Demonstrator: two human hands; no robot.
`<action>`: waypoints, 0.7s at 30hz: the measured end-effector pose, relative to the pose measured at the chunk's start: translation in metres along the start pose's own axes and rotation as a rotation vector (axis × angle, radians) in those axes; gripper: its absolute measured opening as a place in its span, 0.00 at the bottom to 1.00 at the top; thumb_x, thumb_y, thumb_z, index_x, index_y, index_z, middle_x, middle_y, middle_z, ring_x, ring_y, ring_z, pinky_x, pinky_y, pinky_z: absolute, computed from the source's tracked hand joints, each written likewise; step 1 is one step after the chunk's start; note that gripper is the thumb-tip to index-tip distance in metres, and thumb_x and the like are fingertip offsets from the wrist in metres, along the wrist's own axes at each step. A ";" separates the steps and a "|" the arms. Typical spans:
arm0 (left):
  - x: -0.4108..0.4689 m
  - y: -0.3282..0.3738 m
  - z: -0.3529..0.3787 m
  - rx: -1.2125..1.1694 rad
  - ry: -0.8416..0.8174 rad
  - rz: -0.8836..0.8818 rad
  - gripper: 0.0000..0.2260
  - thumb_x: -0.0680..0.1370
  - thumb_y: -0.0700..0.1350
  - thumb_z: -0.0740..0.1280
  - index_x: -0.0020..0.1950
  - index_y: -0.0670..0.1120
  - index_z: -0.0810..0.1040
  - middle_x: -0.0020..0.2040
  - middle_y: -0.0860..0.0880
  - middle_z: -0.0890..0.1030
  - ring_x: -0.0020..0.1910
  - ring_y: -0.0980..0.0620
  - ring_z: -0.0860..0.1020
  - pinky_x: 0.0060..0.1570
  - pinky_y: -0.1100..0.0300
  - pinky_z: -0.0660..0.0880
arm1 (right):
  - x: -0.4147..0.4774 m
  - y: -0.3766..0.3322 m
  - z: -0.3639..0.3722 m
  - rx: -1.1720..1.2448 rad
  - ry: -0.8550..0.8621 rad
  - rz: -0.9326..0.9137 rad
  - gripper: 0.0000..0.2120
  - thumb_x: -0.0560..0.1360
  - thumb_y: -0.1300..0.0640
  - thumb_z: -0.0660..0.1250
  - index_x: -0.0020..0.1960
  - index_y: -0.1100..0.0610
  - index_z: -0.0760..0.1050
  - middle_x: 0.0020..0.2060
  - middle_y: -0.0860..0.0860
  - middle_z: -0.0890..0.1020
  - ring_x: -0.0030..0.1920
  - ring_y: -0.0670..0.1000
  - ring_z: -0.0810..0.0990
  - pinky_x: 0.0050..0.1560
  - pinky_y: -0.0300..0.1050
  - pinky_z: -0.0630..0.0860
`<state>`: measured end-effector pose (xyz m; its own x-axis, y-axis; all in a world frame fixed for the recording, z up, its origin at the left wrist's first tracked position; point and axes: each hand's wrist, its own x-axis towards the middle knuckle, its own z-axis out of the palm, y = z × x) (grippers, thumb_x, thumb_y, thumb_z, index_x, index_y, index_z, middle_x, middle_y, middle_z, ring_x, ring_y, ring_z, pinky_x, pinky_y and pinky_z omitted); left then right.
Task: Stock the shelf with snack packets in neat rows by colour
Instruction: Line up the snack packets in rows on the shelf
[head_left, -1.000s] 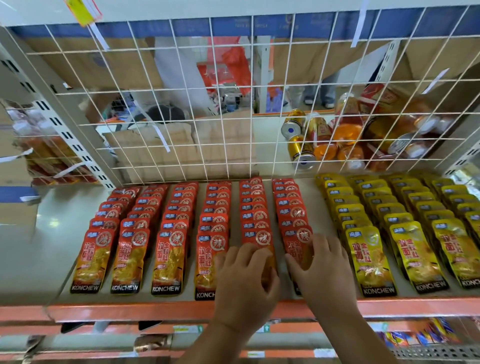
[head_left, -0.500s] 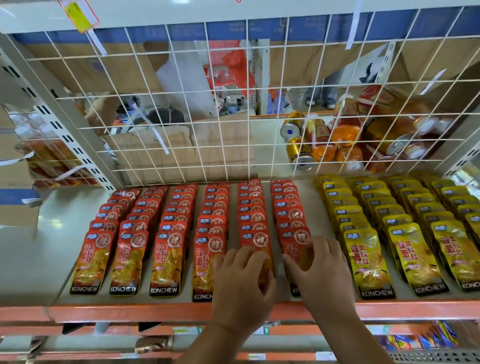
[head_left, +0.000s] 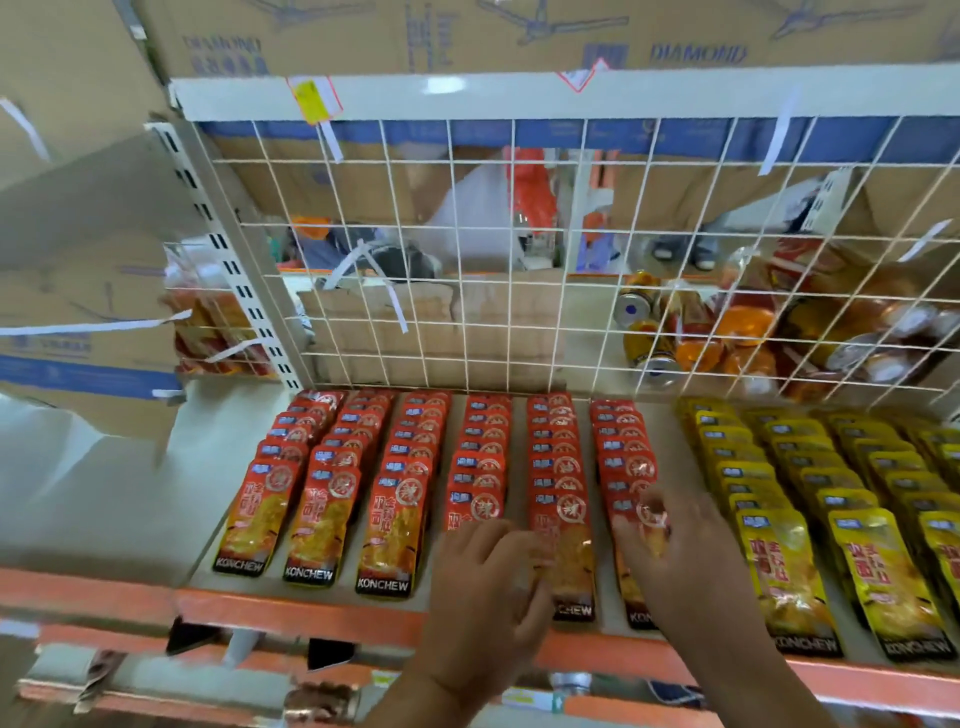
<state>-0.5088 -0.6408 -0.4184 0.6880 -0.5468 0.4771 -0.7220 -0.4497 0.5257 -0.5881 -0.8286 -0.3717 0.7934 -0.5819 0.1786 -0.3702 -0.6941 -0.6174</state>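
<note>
Now the left hand (head_left: 483, 587) has slid leftward, uncovering a red packet (head_left: 565, 543).

Bare left grip (head_left: 483, 587), bare right grip (head_left: 685, 564)

Head view, single wide-angle camera. Worn on the person's head, facing forward and down onto the shelf (head_left: 672, 452). Range: close. Left hand (head_left: 485, 587) and right hand (head_left: 685, 566) enter from the bottom edge. Red packets (head_left: 395, 519) sit centre frame and yellow packets (head_left: 779, 561) to the right. Wire grid (head_left: 514, 249) fills the upper middle, with cartons (head_left: 467, 36) along the top edge. Framing is tilted: the orange shelf lip (head_left: 291, 616) drops toward the right.
</note>
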 end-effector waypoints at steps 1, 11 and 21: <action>0.000 -0.009 -0.008 0.001 0.004 0.013 0.09 0.73 0.49 0.72 0.52 0.53 0.80 0.52 0.56 0.78 0.52 0.52 0.76 0.53 0.52 0.71 | 0.004 -0.011 0.002 -0.005 -0.025 -0.041 0.12 0.76 0.46 0.70 0.56 0.47 0.74 0.47 0.43 0.75 0.48 0.48 0.76 0.47 0.46 0.72; -0.016 -0.140 -0.117 0.086 0.064 0.022 0.10 0.75 0.50 0.71 0.56 0.52 0.82 0.54 0.54 0.80 0.52 0.50 0.76 0.54 0.51 0.74 | 0.033 -0.150 0.097 -0.013 -0.137 -0.307 0.07 0.72 0.45 0.67 0.46 0.47 0.74 0.41 0.42 0.75 0.45 0.45 0.73 0.45 0.43 0.66; -0.023 -0.226 -0.165 0.269 -0.022 -0.142 0.16 0.70 0.55 0.67 0.55 0.52 0.82 0.56 0.53 0.80 0.53 0.48 0.76 0.50 0.52 0.71 | 0.071 -0.252 0.180 -0.137 -0.411 -0.406 0.05 0.77 0.51 0.66 0.48 0.53 0.77 0.44 0.47 0.78 0.46 0.50 0.77 0.47 0.50 0.75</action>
<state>-0.3489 -0.4101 -0.4321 0.7839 -0.4786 0.3954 -0.6139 -0.6922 0.3793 -0.3516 -0.6187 -0.3413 0.9965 -0.0656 0.0514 -0.0353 -0.8911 -0.4525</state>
